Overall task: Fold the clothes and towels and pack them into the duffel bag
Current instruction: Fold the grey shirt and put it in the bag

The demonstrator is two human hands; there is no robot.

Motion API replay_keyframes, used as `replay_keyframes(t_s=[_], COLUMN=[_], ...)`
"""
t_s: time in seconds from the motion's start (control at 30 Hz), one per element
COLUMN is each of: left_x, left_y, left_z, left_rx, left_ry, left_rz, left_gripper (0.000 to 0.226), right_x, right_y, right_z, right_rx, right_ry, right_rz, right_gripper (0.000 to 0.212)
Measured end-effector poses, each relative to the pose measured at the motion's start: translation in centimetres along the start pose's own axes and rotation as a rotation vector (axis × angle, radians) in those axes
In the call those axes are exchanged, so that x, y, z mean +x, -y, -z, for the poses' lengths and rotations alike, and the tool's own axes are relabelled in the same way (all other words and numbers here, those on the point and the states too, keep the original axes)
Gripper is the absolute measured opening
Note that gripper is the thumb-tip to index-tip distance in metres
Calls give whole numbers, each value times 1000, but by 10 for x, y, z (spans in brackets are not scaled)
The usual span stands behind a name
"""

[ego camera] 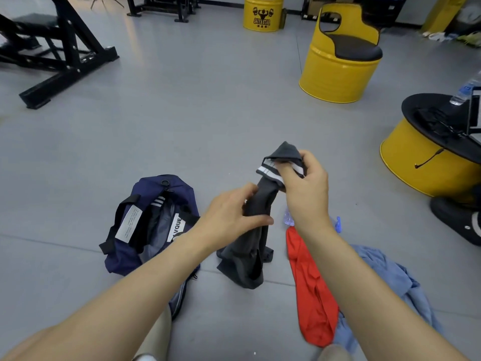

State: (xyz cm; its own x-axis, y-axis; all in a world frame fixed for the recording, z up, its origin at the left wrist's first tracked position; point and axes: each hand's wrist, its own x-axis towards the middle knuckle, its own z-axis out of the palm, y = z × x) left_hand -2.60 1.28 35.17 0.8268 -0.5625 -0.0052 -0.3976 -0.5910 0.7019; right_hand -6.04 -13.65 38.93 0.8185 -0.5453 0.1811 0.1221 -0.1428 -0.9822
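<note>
Two hands (231, 214) (304, 186) gripping one dark garment (257, 230), one duffel bag (145, 225)

You hold dark grey shorts (256, 241) with white-striped waistband; duffel bag (145, 222) navy, one garment (309, 295) red, another (390, 277) light blue.

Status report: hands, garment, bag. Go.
Both hands gripping dark grey garment, unfolded, lower end on floor. Navy duffel bag open at left. Red and blue clothes waiting right.
</note>
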Motion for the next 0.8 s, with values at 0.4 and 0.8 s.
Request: replay_keyframes(t_s=[0.4,0.8], left_x=[7,13], left_y=[9,32], left_z=[5,19], left_rx=[-72,31], left_ry=[-315,-92], left_rz=[-10,79], left_gripper=[28,12], right_x=[16,-4], right_y=[-22,-17], right_z=[40,14], right_rx=[-848,-588], right_ry=[182,200], right_rz=[245,272], right_gripper=[61,30])
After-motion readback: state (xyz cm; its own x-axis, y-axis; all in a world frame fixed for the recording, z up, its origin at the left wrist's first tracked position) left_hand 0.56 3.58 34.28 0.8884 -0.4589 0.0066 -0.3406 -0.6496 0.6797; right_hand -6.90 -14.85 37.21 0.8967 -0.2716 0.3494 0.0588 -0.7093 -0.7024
